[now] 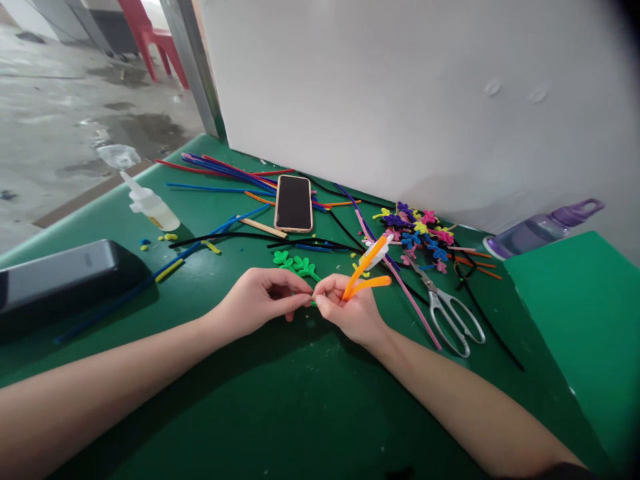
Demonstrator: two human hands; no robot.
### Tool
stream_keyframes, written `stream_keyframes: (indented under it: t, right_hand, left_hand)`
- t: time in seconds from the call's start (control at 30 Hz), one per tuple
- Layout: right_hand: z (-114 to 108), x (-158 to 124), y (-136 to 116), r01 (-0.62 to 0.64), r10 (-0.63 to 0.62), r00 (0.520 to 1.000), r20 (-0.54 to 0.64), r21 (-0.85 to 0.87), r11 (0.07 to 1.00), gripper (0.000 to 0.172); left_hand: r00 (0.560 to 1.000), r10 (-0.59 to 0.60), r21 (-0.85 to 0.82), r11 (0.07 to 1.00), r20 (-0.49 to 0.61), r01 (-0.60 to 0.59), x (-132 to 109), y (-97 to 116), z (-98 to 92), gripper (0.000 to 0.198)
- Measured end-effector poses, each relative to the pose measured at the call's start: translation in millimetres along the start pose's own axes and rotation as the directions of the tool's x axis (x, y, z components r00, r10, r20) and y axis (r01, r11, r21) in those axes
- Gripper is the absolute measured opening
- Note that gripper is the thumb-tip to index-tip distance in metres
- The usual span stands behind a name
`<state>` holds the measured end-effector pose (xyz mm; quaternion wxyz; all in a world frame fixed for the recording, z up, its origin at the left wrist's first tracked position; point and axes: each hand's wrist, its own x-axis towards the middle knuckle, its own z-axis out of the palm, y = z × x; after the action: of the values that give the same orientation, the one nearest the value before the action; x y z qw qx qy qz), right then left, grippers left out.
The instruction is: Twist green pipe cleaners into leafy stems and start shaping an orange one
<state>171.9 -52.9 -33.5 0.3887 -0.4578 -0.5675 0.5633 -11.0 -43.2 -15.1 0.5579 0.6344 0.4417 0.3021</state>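
My left hand (265, 300) and my right hand (350, 307) meet at the middle of the green table, fingertips almost touching. Both pinch a thin green pipe cleaner stem between thumb and fingers. Beyond them lie looped green pipe cleaner leaves (300, 264), which seem joined to a green stem. An orange pipe cleaner piece (367, 267), bent into a V, sticks up from my right hand, with something white beside its upper end. My fingers hide most of the pinched stem.
Scissors (453, 313) and a pile of colourful pipe cleaner flowers (417, 230) lie right, near a purple bottle (543, 227). A phone (294, 203) and loose pipe cleaners (225, 170) lie behind. A glue bottle (154, 208) and dark case (65, 277) are left.
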Motion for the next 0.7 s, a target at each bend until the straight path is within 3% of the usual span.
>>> stream_keyframes:
  t: [0.27,0.5,0.7]
  right_hand:
    - [-2.7,3.7,-4.2,-0.006,0.007,1.000,-0.016,0.051,0.999,0.004]
    - [-3.8,8.7,2.9,-0.020,0.029,0.998,-0.057,0.153,0.988,0.018]
    - [-4.0,7.8,1.8,-0.028,0.030,1.000,-0.004,0.192,0.981,0.019]
  left_hand:
    - [0.999,0.045,0.077,0.996,-0.005,-0.045,-0.1,1.7,-0.3,0.023]
    - [0.997,0.060,0.082,0.995,-0.045,-0.056,-0.5,0.9,-0.7,0.022]
    - [0.997,0.069,0.028,0.997,-0.047,-0.067,-0.3,-2.7,-1.7,0.023]
